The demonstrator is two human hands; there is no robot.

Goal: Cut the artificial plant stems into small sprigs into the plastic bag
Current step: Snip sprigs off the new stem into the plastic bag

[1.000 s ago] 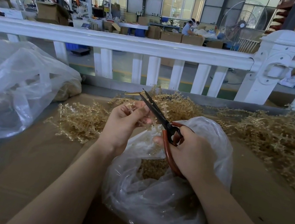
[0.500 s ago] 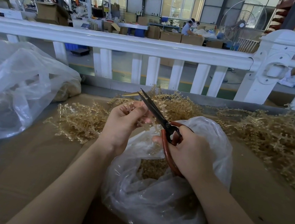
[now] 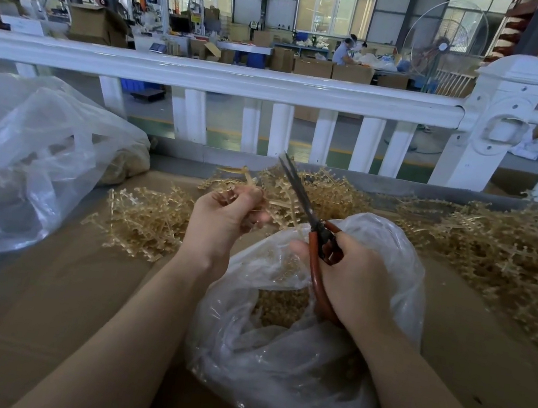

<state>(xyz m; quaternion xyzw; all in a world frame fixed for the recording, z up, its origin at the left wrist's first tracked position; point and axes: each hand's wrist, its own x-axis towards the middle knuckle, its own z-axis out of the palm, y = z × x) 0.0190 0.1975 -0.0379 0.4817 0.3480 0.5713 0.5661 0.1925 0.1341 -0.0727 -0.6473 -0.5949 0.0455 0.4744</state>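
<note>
My left hand (image 3: 224,218) pinches a pale tan artificial plant stem (image 3: 246,180) above the open mouth of a clear plastic bag (image 3: 290,362). My right hand (image 3: 350,281) grips red-handled scissors (image 3: 300,194), whose dark blades point up and away, closed together, just right of the stem. Cut tan sprigs (image 3: 281,306) lie inside the bag. Both hands hover over the bag's near-left rim.
Heaps of uncut tan stems lie on the cardboard-covered table, one to the left (image 3: 144,217) and a larger one at right (image 3: 503,250). A second big clear bag (image 3: 24,162) sits at far left. A white railing (image 3: 216,77) runs behind the table.
The scissors swung more upright and their blades closed. My left hand turned slightly, lifting the stem a little.
</note>
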